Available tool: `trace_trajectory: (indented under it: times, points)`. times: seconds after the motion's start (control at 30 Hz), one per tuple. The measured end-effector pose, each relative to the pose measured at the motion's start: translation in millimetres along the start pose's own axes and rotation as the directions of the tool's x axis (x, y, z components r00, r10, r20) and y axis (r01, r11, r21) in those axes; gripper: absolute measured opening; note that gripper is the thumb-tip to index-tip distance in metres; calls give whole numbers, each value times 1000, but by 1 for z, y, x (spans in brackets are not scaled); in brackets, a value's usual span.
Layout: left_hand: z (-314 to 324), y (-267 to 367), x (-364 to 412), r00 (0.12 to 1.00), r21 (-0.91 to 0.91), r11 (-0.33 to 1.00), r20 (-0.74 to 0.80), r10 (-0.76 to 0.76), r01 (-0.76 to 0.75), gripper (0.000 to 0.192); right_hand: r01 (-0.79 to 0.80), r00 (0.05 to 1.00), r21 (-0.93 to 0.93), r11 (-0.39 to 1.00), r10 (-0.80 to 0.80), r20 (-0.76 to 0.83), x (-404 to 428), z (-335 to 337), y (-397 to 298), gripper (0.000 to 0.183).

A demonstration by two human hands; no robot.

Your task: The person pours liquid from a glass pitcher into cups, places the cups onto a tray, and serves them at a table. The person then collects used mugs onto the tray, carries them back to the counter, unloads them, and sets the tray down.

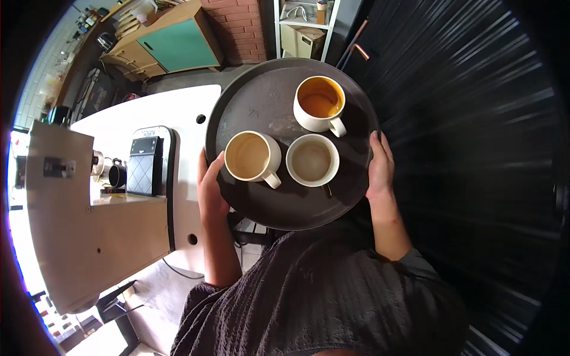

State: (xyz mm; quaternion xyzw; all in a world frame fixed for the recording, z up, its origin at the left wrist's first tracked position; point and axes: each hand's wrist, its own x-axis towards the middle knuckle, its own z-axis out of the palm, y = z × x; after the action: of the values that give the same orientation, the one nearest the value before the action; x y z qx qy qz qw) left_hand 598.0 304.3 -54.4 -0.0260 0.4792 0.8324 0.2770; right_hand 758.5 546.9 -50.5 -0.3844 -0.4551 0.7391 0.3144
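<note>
A round dark serving tray [267, 202] is held level before me, gripped at its rim from both sides. My left hand [211, 184] holds the left edge, its thumb beside a white mug [277, 155] with pale brown residue inside. On the opposite edge is my right hand [380, 167]. Towards the tray's far right side stands another white mug [307, 120], amber-coloured inside, its handle towards the lower right. Nearer to me sits a white cup [312, 181] with a cloudy greyish-brown inside. A thin dark item [327, 190], perhaps a spoon handle, shows just below that cup.
At left stand a white table [191, 178] with round holes and a wooden-sided machine housing [62, 213]. Beyond are a cabinet with a green door [180, 46], a brick pillar [236, 29] and a white shelf unit [307, 24]. A black corrugated wall or curtain [467, 147] runs along the right.
</note>
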Motion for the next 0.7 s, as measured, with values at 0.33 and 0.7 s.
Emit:
trace_trajectory:
  times: [0.33,0.7]
  points:
    - [34,-11,65,989,-83,990,-101,106,-115,43,65,982,-78,995,-50,184,110,31,-28,40]
    - [54,7,141,978,-70,986,-157,136,-148,41,54,950,-32,998,-42,310,196,82,-34,37]
